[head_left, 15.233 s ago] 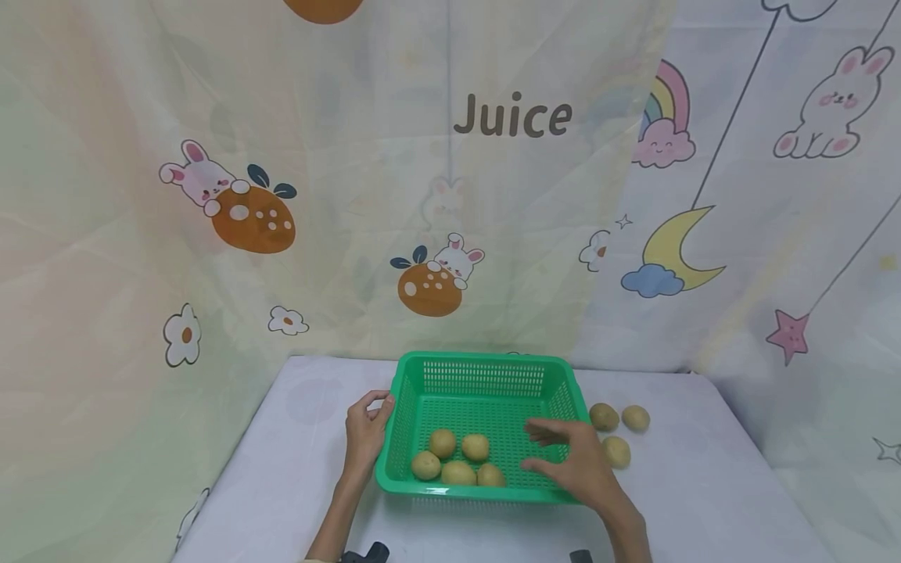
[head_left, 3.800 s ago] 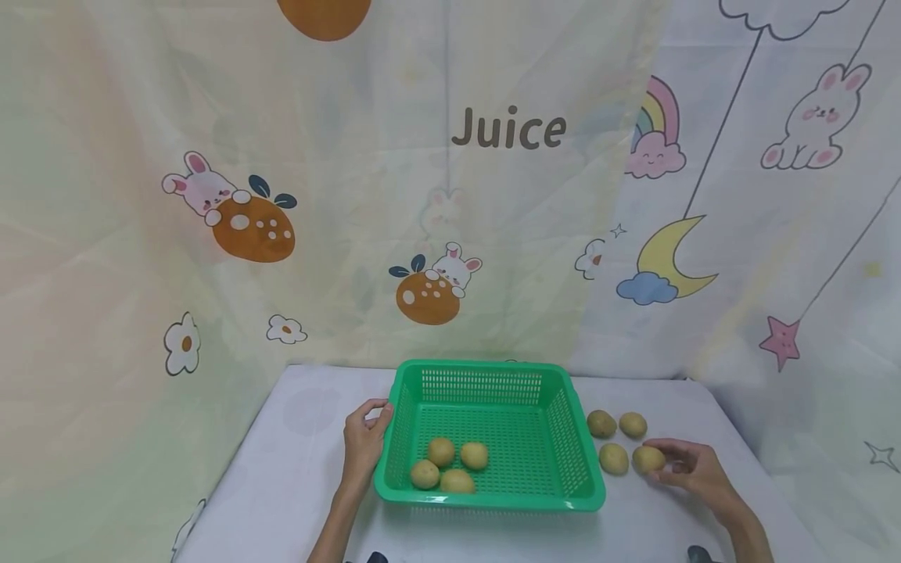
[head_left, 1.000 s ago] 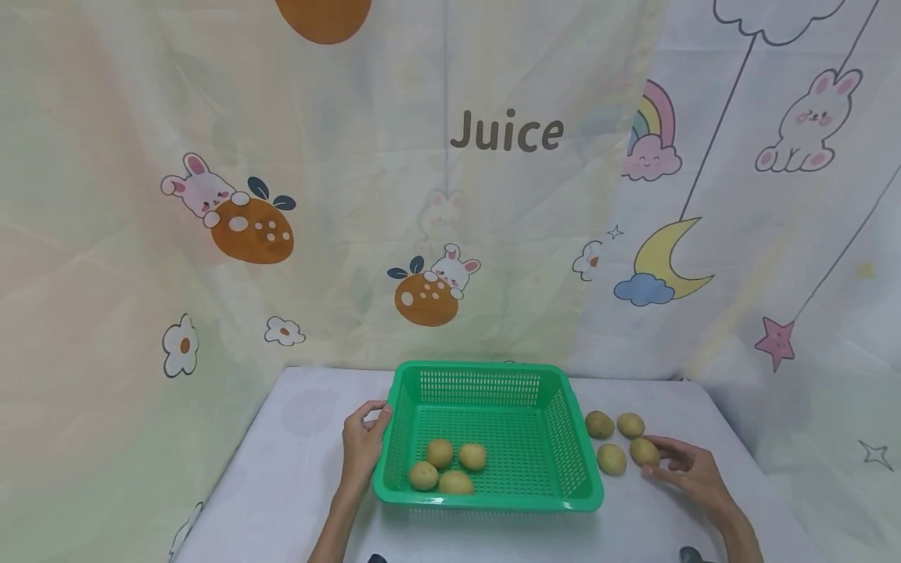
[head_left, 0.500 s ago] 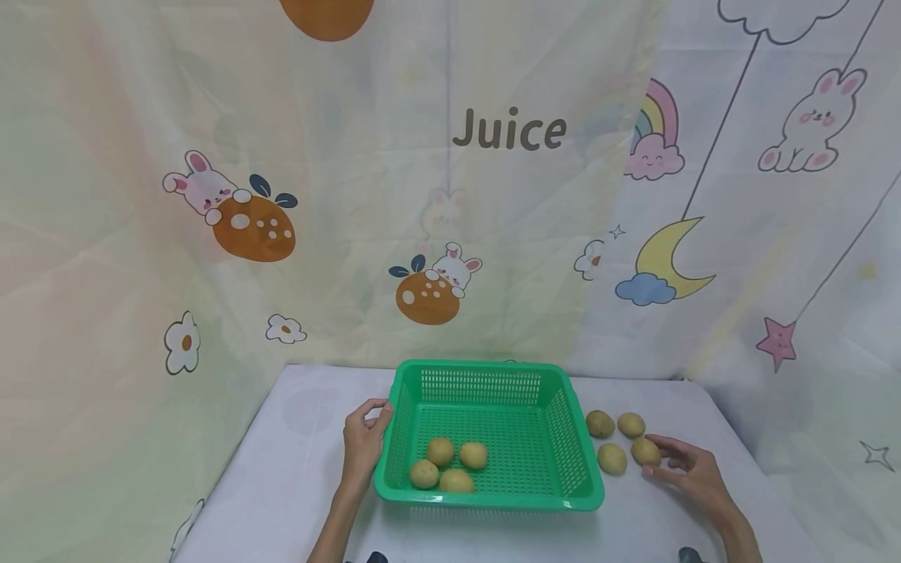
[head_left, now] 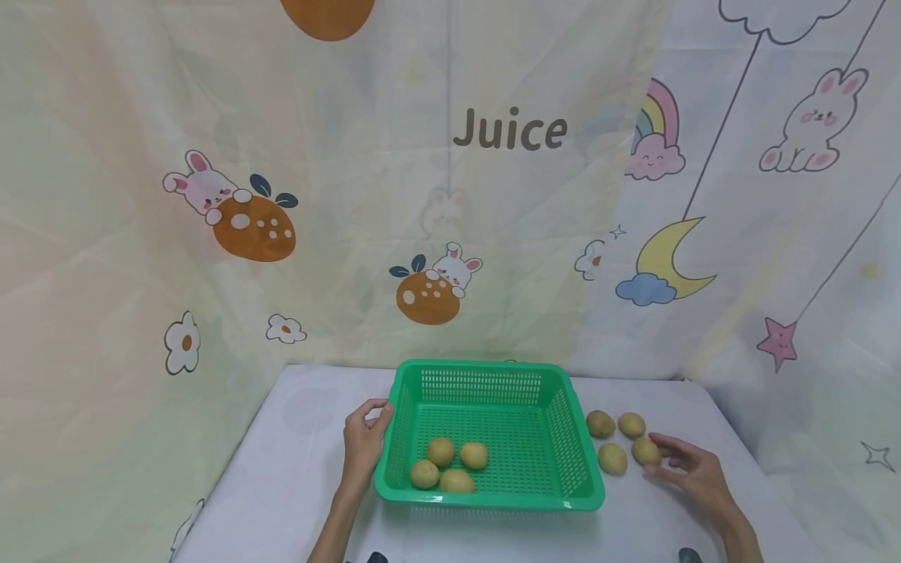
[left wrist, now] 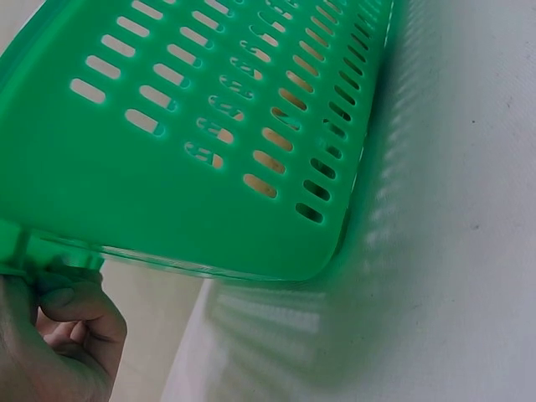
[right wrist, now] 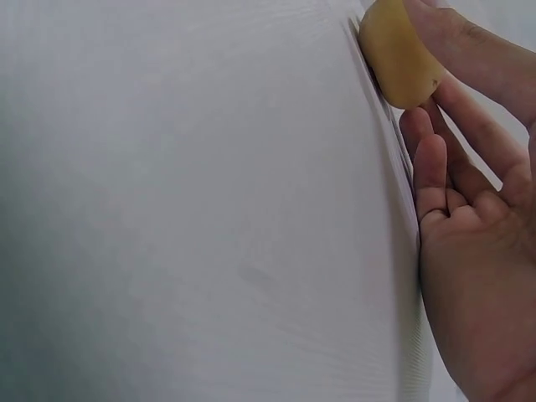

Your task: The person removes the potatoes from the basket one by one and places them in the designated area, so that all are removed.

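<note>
On the white-covered table stands a green plastic basket (head_left: 521, 500) with several potatoes (head_left: 457, 480) at its front left. My left hand (head_left: 364, 442) grips the basket's left rim; in the left wrist view, the thumb and curled fingers (left wrist: 84, 314) are at the rim's handle. Right of the basket, several potatoes lie in a loose two-by-two group. My right hand (head_left: 693, 469) holds the front right potato (head_left: 645, 451) between thumb and fingers, and it sits low at the table surface. In the right wrist view, the thumb covers part of this potato (right wrist: 398, 59).
Beside the basket's right wall lie a back potato (head_left: 601, 424) and a front potato (head_left: 612, 459), with another potato (head_left: 631, 424) behind the held one. A patterned curtain (head_left: 338, 234) hangs behind and around the table (head_left: 310, 438).
Since the oldest frame, the right hand has moved from over the basket to the right, and one potato has gone from basket to table. That potato has lately shifted slightly back. Left hand unmoved.
</note>
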`<action>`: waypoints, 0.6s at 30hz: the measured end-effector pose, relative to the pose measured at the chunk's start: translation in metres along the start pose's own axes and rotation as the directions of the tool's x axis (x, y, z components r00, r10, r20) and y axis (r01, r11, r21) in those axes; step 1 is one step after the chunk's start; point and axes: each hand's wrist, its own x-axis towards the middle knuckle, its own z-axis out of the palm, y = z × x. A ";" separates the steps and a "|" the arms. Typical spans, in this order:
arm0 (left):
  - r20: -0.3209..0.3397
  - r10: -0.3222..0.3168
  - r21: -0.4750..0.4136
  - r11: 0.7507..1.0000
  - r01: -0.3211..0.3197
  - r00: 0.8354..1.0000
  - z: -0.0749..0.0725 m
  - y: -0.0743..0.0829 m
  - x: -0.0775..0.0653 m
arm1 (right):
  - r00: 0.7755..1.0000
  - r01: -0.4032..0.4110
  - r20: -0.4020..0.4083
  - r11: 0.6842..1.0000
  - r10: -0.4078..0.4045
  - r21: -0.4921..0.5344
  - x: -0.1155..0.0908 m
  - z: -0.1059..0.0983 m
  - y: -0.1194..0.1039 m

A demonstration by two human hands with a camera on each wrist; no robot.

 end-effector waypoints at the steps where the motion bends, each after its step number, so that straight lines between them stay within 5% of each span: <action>1: -0.001 0.001 0.008 1.000 -0.001 1.000 0.000 0.000 0.000 | 1.000 -0.002 0.000 1.000 0.002 0.017 0.000 0.000 0.000; 18: 0.003 0.001 0.006 1.000 -0.001 1.000 0.000 0.000 0.000 | 1.000 0.002 -0.011 0.991 0.000 0.136 -0.004 -0.006 0.006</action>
